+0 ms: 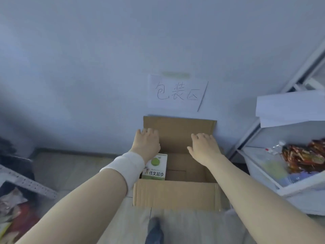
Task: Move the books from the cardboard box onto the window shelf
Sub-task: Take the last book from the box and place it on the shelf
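An open cardboard box [175, 194] stands on the floor against the wall, its far flap upright. Inside at its left lies a book [155, 167] with a white and green cover, a green circle and Chinese characters on it; the rest of the box floor shows bare cardboard. My left hand [146, 143] hovers palm down over the box's left side, just above the book, fingers apart, with a white band on the wrist. My right hand [204, 147] reaches over the right side, fingers spread, holding nothing. The window shelf is out of view.
A paper sign [177, 93] with handwritten characters is taped to the wall above the box. At right stands a white bin [263, 166] of packaged goods under a white rack with stacked paper [288, 110]. A metal rack rail [29, 184] and clutter lie at left.
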